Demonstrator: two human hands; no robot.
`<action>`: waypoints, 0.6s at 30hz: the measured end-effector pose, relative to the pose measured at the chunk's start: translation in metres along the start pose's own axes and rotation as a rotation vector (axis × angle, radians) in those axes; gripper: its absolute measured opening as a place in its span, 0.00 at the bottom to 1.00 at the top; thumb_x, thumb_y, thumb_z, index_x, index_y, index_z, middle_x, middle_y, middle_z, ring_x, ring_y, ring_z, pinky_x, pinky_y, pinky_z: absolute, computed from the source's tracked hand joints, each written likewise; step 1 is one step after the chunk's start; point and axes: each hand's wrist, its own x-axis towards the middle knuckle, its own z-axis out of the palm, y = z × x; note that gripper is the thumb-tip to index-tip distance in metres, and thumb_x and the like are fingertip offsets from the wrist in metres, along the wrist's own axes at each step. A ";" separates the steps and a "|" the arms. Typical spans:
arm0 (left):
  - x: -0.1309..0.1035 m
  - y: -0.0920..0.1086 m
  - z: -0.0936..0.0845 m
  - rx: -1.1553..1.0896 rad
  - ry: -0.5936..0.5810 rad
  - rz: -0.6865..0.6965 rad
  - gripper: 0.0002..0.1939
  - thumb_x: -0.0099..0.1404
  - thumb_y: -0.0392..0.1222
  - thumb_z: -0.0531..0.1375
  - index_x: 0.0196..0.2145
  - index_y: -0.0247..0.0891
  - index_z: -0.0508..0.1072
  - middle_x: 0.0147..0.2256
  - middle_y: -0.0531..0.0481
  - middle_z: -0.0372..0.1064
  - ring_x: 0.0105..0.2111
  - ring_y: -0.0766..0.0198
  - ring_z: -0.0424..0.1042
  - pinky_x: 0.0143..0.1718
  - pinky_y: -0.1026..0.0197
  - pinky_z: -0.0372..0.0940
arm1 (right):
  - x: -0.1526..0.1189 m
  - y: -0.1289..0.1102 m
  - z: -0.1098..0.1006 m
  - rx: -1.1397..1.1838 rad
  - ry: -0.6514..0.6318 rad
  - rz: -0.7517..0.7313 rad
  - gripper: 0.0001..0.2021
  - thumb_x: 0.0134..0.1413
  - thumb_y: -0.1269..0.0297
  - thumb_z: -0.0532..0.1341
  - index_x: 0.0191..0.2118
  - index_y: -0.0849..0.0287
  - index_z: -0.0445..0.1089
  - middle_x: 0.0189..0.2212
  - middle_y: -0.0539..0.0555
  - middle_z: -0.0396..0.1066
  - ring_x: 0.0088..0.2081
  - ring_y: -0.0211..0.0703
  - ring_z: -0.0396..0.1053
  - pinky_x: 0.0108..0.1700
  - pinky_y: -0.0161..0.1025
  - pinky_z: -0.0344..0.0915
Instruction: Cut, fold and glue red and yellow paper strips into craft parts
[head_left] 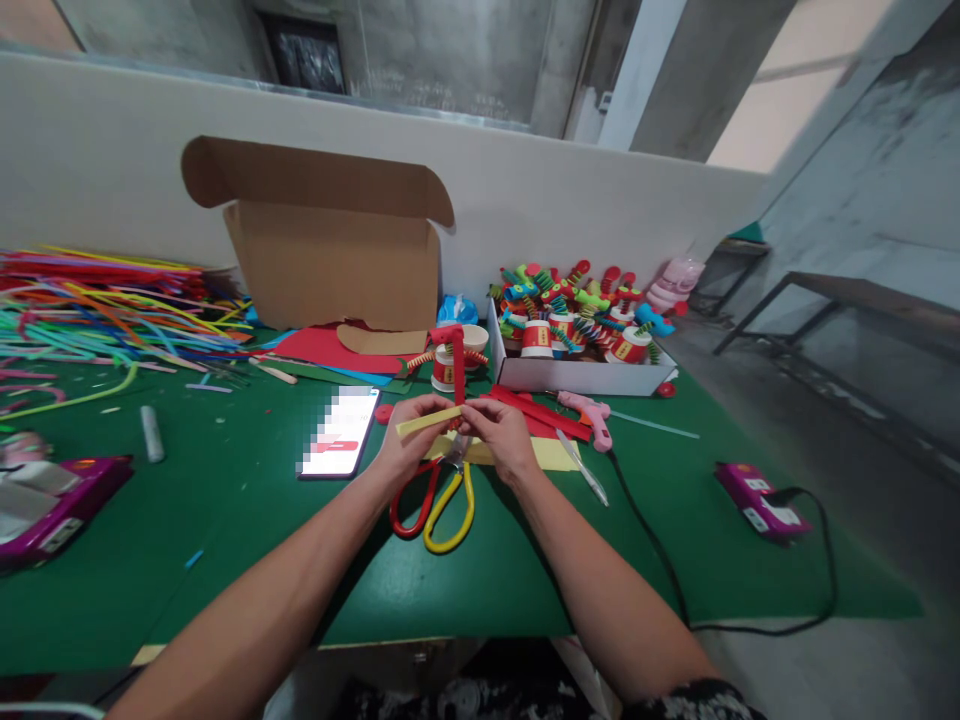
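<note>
Between my two hands is a pale yellow paper strip point(427, 422), with a red strip point(459, 370) standing up from its right end. My left hand point(405, 440) pinches the yellow strip from the left. The fingertips of my right hand point(506, 438) close on the place where the two strips meet. Scissors point(450, 500) with one red and one yellow handle lie just below my hands. Yellow paper point(553, 454) lies under and beside my right hand, with red strips point(541, 412) above it. Behind my hands stands a paper cup figure point(444, 372) with red parts.
A white box point(585, 378) of cup figures stands behind right. A pink glue gun point(592, 415) with a black cord and a craft knife point(589, 475) lie rightward. Leftward are a phone point(339, 435), pipe cleaners point(112, 310) and a glue stick point(151, 434); an open cardboard box point(337, 265) stands behind.
</note>
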 end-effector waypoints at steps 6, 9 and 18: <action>0.008 -0.009 0.000 -0.091 0.020 -0.118 0.11 0.47 0.43 0.65 0.28 0.32 0.75 0.23 0.50 0.69 0.24 0.67 0.65 0.25 0.66 0.58 | 0.000 -0.002 -0.001 0.012 0.074 -0.049 0.13 0.34 0.59 0.68 0.27 0.61 0.72 0.20 0.48 0.72 0.21 0.36 0.69 0.32 0.37 0.68; 0.011 -0.012 0.002 -0.217 -0.015 -0.165 0.16 0.45 0.43 0.67 0.31 0.31 0.75 0.28 0.46 0.72 0.27 0.64 0.68 0.28 0.65 0.61 | 0.000 -0.001 0.001 0.041 0.104 -0.043 0.13 0.33 0.58 0.69 0.27 0.61 0.70 0.20 0.49 0.72 0.22 0.36 0.69 0.33 0.37 0.69; 0.010 -0.016 0.001 -0.174 0.136 -0.205 0.18 0.43 0.48 0.69 0.26 0.31 0.75 0.22 0.50 0.70 0.22 0.67 0.65 0.23 0.66 0.57 | -0.003 0.002 0.005 -0.059 0.024 -0.031 0.13 0.34 0.57 0.68 0.25 0.60 0.68 0.19 0.47 0.70 0.23 0.36 0.69 0.31 0.35 0.67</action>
